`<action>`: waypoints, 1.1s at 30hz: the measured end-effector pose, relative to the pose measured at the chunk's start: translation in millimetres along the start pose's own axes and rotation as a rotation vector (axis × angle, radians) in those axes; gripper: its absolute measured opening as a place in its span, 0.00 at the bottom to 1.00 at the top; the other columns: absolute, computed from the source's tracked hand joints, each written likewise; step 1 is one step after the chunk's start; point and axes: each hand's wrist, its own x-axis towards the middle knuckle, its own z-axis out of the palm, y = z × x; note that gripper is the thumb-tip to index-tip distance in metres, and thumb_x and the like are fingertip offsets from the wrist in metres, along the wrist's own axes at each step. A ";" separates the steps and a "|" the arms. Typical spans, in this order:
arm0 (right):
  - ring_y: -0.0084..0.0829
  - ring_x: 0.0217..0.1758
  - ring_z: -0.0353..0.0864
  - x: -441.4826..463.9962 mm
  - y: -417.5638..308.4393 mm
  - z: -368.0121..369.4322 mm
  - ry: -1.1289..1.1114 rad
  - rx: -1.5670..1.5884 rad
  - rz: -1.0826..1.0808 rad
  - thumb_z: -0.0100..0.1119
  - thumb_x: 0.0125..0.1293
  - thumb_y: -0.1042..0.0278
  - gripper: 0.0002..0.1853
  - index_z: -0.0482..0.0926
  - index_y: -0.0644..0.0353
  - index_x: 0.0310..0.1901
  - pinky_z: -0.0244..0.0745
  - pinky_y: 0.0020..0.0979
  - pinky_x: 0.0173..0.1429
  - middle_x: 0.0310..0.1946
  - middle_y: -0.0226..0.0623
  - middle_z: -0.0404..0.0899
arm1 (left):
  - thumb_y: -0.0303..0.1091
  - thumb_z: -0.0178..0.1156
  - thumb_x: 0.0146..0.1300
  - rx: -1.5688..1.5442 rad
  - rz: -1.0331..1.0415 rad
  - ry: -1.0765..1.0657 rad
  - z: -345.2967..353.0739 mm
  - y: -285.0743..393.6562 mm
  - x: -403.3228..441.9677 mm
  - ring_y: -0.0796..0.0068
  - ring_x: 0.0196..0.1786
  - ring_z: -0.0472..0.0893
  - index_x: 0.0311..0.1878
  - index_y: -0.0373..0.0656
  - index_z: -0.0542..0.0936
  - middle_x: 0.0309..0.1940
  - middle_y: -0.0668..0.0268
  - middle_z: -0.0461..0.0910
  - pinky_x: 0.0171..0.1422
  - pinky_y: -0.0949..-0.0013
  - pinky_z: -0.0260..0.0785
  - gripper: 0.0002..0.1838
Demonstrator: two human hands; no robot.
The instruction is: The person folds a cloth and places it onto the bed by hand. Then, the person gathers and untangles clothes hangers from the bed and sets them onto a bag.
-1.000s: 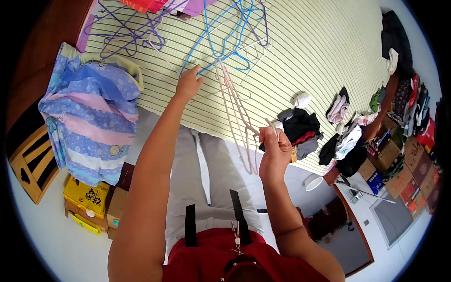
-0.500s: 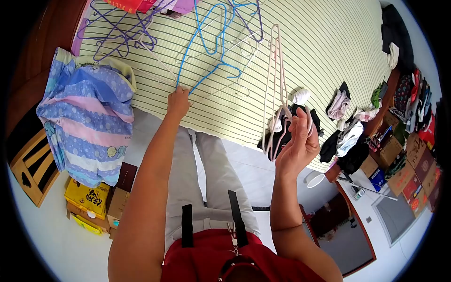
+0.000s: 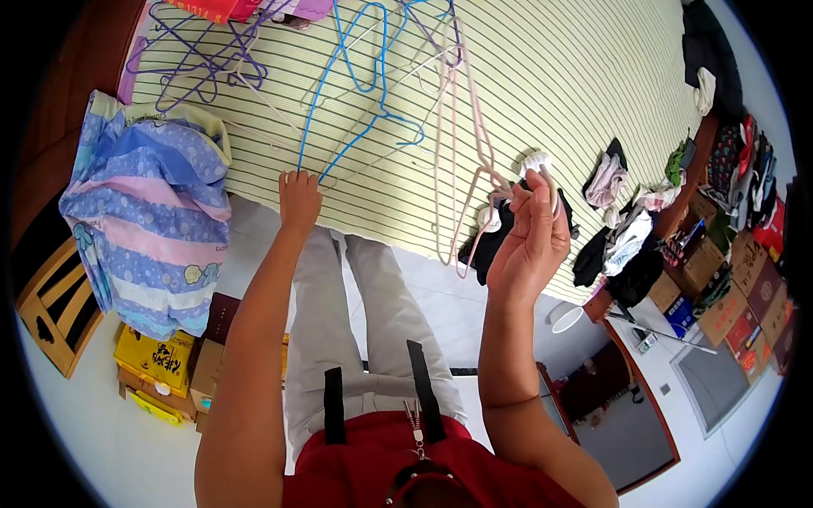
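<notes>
My left hand [image 3: 300, 200] is closed on the near end of a blue hanger [image 3: 308, 114], at the front edge of the striped bed [image 3: 381, 203]. My right hand [image 3: 532, 233] grips pale pink hangers [image 3: 454, 161] near their hooks, raised over the bed's edge. Their long loops point away from me. Another blue hanger and thin white hangers [image 3: 432, 63] lie beyond and around the one in my left hand. Purple hangers [image 3: 199, 63] are tangled at the far left of the bed.
A blue and pink patterned cloth [image 3: 161, 212] hangs over a chair [image 3: 52, 305] on the left. Dark clothes [image 3: 487, 250] lie partly behind my right hand. More clothes [image 3: 627, 241] and cardboard boxes [image 3: 720, 309] are at the right. A yellow box [image 3: 152, 356] stands lower left.
My left hand has come nearer and closed on the blue hanger, which has shifted left and towards me. My right hand has moved right and up with the pink hangers, whose loops have swung.
</notes>
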 end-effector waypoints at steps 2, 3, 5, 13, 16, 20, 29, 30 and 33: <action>0.15 0.31 0.69 2.0 -1.4 -0.9 0.006 -0.055 -0.063 0.56 0.69 0.66 0.14 0.80 0.70 0.46 0.65 0.18 0.38 0.29 0.29 0.76 | 0.29 0.58 0.54 -0.126 0.026 0.097 -29.7 5.0 -7.5 0.60 0.50 0.72 0.38 0.42 0.79 0.36 0.60 0.76 0.65 0.54 0.59 0.07; 0.15 0.30 0.68 4.1 -2.0 -3.8 0.004 -0.099 -0.095 0.56 0.69 0.66 0.14 0.80 0.70 0.46 0.63 0.18 0.37 0.28 0.27 0.75 | 0.28 0.58 0.55 -0.189 0.040 0.145 -47.2 7.2 -11.9 0.59 0.50 0.72 0.38 0.41 0.79 0.35 0.59 0.76 0.65 0.53 0.59 0.08; 0.12 0.28 0.62 8.6 -7.1 -8.9 -0.015 -0.165 -0.149 0.55 0.69 0.66 0.14 0.80 0.71 0.46 0.54 0.17 0.32 0.26 0.25 0.74 | 0.27 0.58 0.56 -0.320 0.086 0.240 -87.3 8.6 -21.5 0.56 0.49 0.72 0.40 0.39 0.79 0.34 0.57 0.77 0.63 0.53 0.61 0.09; 0.16 0.36 0.72 44.1 -13.8 -30.2 -0.016 -0.239 -0.191 0.58 0.68 0.63 0.16 0.80 0.68 0.49 0.65 0.18 0.44 0.32 0.28 0.78 | 0.26 0.57 0.61 -0.751 0.158 0.239 -273.5 5.1 -55.6 0.58 0.37 0.73 0.38 0.34 0.78 0.30 0.59 0.75 0.51 0.61 0.67 0.06; 0.17 0.37 0.73 43.6 -11.0 -29.9 -0.178 -0.279 -0.190 0.58 0.68 0.63 0.16 0.80 0.67 0.50 0.65 0.20 0.45 0.33 0.28 0.78 | 0.27 0.55 0.61 -0.943 0.257 0.090 -280.9 -9.9 -56.2 0.65 0.35 0.73 0.36 0.34 0.78 0.30 0.61 0.76 0.44 0.67 0.67 0.06; 0.18 0.33 0.72 30.6 -8.1 -49.4 -0.470 -0.347 0.058 0.57 0.69 0.63 0.15 0.81 0.68 0.47 0.65 0.20 0.41 0.31 0.30 0.79 | 0.27 0.57 0.60 -1.070 0.081 -0.095 -266.0 -12.8 -42.5 0.70 0.31 0.71 0.35 0.35 0.78 0.26 0.64 0.73 0.38 0.71 0.63 0.05; 0.25 0.32 0.77 -1.2 2.9 -83.5 -0.788 -0.081 0.230 0.54 0.69 0.64 0.13 0.79 0.69 0.38 0.71 0.34 0.52 0.23 0.35 0.79 | 0.30 0.55 0.64 -1.191 -0.083 -0.309 -222.8 -0.1 51.2 0.83 0.36 0.67 0.32 0.37 0.75 0.29 0.72 0.71 0.42 0.77 0.59 0.06; 0.24 0.32 0.76 -5.5 5.5 -86.5 -0.796 -0.154 0.271 0.56 0.68 0.68 0.11 0.78 0.68 0.41 0.72 0.30 0.49 0.27 0.36 0.79 | 0.29 0.54 0.64 -1.259 -0.051 -0.300 -218.1 5.0 60.6 0.83 0.36 0.67 0.32 0.38 0.74 0.29 0.72 0.71 0.44 0.77 0.60 0.06; 0.19 0.30 0.73 -14.0 -4.4 -79.9 -0.627 -0.144 0.411 0.59 0.66 0.71 0.08 0.77 0.66 0.42 0.70 0.24 0.43 0.32 0.34 0.79 | 0.28 0.53 0.65 -1.452 0.062 -0.283 -200.9 17.8 87.6 0.82 0.37 0.69 0.32 0.40 0.73 0.31 0.72 0.71 0.48 0.73 0.64 0.05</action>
